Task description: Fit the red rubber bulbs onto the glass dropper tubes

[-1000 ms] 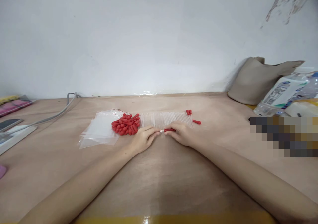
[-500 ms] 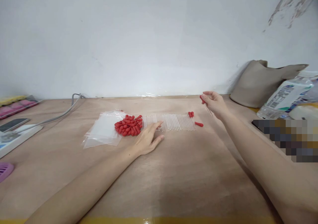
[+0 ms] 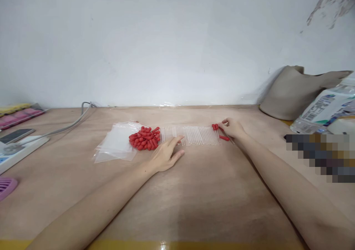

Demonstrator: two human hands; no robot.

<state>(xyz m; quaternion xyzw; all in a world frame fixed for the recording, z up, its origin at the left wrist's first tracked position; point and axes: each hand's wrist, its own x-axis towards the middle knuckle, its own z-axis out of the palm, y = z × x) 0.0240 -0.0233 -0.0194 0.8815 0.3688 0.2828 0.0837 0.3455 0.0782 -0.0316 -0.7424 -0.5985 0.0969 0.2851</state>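
A row of thin clear tubes [image 3: 196, 135] lies side by side on the table. My left hand [image 3: 168, 154] rests over the row's left part, fingers spread, covering some tubes. Against the row's left end is a heap of red rubber bulbs [image 3: 144, 138]. At the right end, red bulbs [image 3: 215, 126] sit on the tops of the last tubes. My right hand [image 3: 233, 128] is closed beside them, pinching a dropper [image 3: 229, 138] whose thin tube slants down from the fingers; its bulb end is mostly hidden. Below the fingertips lies one loose red bulb [image 3: 224, 138].
Clear zip bags [image 3: 116, 143] lie left of the heap. Further left are a power strip [image 3: 24, 154] with a grey cable [image 3: 66, 126] and a phone [image 3: 18, 136]. A grey-brown bin-like container [image 3: 288, 93] and a plastic bottle [image 3: 318, 109] stand at the right.
My right hand has come down and left with the dropper, from above the table to the row's right end. My left hand stays in place. The view has shifted slightly.
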